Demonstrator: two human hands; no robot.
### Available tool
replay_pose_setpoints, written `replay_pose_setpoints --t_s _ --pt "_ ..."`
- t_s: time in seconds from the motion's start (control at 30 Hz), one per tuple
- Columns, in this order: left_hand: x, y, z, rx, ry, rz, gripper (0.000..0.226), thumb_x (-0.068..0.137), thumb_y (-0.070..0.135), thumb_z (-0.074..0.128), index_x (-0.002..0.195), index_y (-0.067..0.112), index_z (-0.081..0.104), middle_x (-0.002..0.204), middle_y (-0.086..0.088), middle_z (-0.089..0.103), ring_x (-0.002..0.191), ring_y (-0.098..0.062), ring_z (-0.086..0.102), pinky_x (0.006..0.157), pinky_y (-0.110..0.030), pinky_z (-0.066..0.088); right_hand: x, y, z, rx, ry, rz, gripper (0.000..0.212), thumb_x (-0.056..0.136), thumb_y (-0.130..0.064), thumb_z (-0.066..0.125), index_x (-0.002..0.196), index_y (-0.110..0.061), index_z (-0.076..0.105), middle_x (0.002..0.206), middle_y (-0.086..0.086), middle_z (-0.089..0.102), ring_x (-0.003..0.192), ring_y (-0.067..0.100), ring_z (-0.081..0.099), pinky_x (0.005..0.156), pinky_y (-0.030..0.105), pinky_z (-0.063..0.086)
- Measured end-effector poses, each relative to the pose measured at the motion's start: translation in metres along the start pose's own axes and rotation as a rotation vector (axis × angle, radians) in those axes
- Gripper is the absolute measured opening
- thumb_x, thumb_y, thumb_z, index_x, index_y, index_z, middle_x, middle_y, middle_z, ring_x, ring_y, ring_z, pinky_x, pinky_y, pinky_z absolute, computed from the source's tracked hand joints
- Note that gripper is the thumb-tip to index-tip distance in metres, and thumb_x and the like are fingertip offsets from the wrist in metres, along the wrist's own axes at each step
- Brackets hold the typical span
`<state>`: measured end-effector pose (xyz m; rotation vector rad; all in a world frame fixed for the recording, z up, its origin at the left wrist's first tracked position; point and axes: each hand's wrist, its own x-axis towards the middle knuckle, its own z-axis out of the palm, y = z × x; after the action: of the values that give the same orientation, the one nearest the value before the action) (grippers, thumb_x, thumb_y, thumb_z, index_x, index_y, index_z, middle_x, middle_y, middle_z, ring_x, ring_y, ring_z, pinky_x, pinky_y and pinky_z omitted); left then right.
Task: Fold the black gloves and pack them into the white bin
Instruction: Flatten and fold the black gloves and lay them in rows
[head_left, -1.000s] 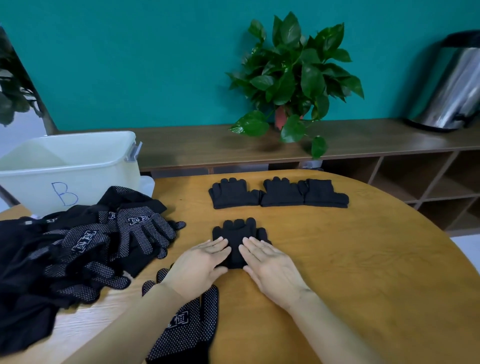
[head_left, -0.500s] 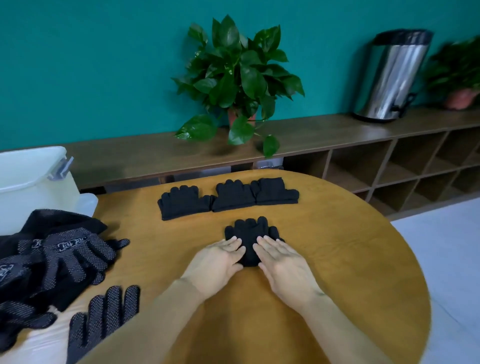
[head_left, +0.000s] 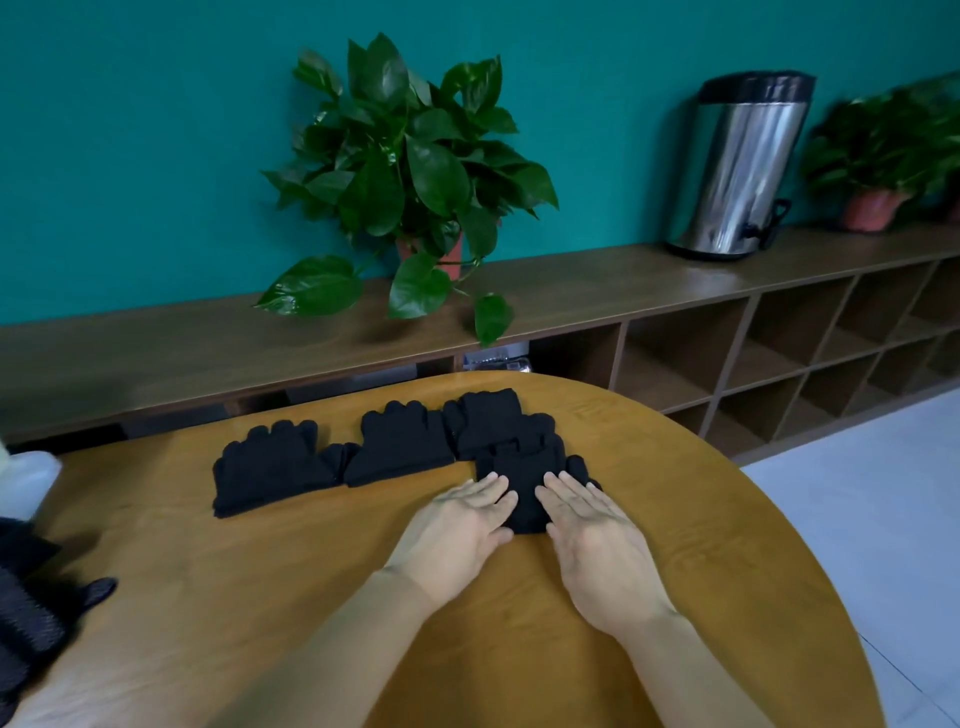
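Observation:
A folded black glove (head_left: 525, 486) lies on the round wooden table (head_left: 291, 582), touching the right end of a row of three folded black gloves: left (head_left: 275, 467), middle (head_left: 400, 447), right (head_left: 491, 422). My left hand (head_left: 457, 530) and my right hand (head_left: 592, 535) lie flat with straight fingers on either side of the near glove, fingertips on its edges. Loose black dotted gloves (head_left: 31, 613) lie at the far left edge. Only a white sliver of the bin (head_left: 26, 478) shows at the left edge.
A wooden shelf unit (head_left: 675, 291) runs along the teal wall behind the table, with a potted plant (head_left: 405, 182), a steel urn (head_left: 743, 166) and a second plant (head_left: 883, 161) on it. The table's curved edge drops to grey floor on the right.
Both hands slid the folded glove away from me and to the right until it met the row. The view has swung right, so the bin and loose pile are nearly out of sight.

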<state>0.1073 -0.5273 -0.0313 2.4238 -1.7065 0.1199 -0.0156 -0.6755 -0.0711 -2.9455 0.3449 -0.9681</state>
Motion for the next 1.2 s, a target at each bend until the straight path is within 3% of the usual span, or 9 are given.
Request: replay_pose_setpoints --t_s 0.17,0.3,0.5,0.63,0.73,0.83,0.93,1.07,1.2 --pt "0.014 -0.009 0.008 -0.026 0.021 -0.015 0.051 0.106 0.035 0.033 0.154 0.022 0.021 0.162 0.005 0.012 0.148 -0.002 0.004 0.119 -0.018 0.000 0.012 0.011 0.007 -0.009 -0.043 -0.013 0.041 0.086 -0.010 0.069 0.126 -0.013 0.064 0.131 0.001 0.062 0.126 0.012 0.054 0.110 0.035 0.037" --pt "0.018 -0.011 0.010 -0.034 0.027 -0.035 0.051 0.106 0.036 0.033 0.154 0.022 0.021 0.162 0.005 0.012 0.148 -0.002 0.004 0.120 -0.018 0.000 0.019 0.014 0.009 -0.011 -0.069 -0.009 0.039 0.090 -0.013 0.061 0.128 -0.014 0.063 0.134 0.000 0.060 0.129 0.011 0.051 0.115 0.025 0.028" --pt "0.006 -0.003 0.003 0.063 0.005 -0.082 0.060 0.105 0.041 0.031 0.155 0.021 0.005 0.159 0.006 -0.006 0.149 -0.006 -0.005 0.116 -0.019 -0.011 0.018 0.008 -0.002 -0.049 -0.087 -0.013 0.048 0.089 -0.022 0.042 0.131 -0.011 0.060 0.135 0.006 0.059 0.130 0.016 0.051 0.112 0.032 0.026" --pt "-0.022 0.005 -0.010 0.065 -0.059 -0.101 0.063 0.104 0.044 0.031 0.155 0.018 0.003 0.163 0.001 -0.001 0.148 -0.007 -0.006 0.115 -0.019 -0.011 0.017 -0.004 -0.016 -0.072 -0.166 -0.038 0.052 0.093 -0.031 0.036 0.134 -0.008 0.057 0.136 0.010 0.058 0.131 0.019 0.050 0.112 0.033 0.025" --pt "-0.044 0.013 -0.028 0.085 -0.088 -0.125 0.065 0.102 0.051 0.019 0.156 0.019 0.004 0.164 0.001 0.000 0.149 -0.008 -0.004 0.114 -0.019 -0.010 0.010 -0.023 -0.028 -0.084 -0.223 -0.029 0.053 0.096 -0.037 0.032 0.132 -0.010 0.059 0.134 0.008 0.060 0.128 0.018 0.053 0.113 0.033 0.032" --pt "-0.073 0.017 -0.049 0.077 -0.080 -0.158 0.087 0.082 0.063 -0.007 0.156 0.021 0.009 0.164 0.002 0.004 0.150 -0.008 0.000 0.114 -0.020 -0.004 0.004 -0.047 -0.043 -0.083 -0.278 -0.035 0.055 0.095 -0.039 0.031 0.127 -0.008 0.063 0.124 0.007 0.067 0.119 0.017 0.061 0.103 0.036 0.045" --pt "-0.105 0.018 -0.071 0.074 -0.069 -0.229 0.066 0.099 0.056 0.010 0.156 0.023 0.011 0.164 0.003 0.005 0.150 -0.009 0.003 0.119 -0.026 0.008 0.000 -0.074 -0.064 -0.112 -0.290 -0.056 0.056 0.093 -0.040 0.032 0.124 -0.008 0.065 0.115 0.005 0.071 0.112 0.016 0.065 0.099 0.034 0.047" --pt "-0.158 0.016 -0.104 0.094 -0.071 -0.306 0.061 0.102 0.052 0.017 0.156 0.023 0.013 0.163 0.003 0.007 0.150 -0.011 0.008 0.118 -0.029 0.013 -0.005 -0.121 -0.090 -0.080 -0.283 -0.127 0.051 0.101 -0.038 0.040 0.141 -0.008 0.049 0.137 0.009 0.058 0.131 0.019 0.051 0.114 0.034 0.030" --pt "-0.232 0.000 -0.135 0.078 -0.014 -0.364 0.089 0.086 0.069 -0.003 0.155 0.019 0.022 0.162 -0.001 0.018 0.149 -0.015 0.017 0.117 -0.027 0.015 -0.010 -0.177 -0.112 0.004 -0.284 -0.198 0.053 0.105 -0.038 0.031 0.150 -0.011 0.033 0.151 0.008 0.042 0.142 0.018 0.034 0.119 0.032 0.015"
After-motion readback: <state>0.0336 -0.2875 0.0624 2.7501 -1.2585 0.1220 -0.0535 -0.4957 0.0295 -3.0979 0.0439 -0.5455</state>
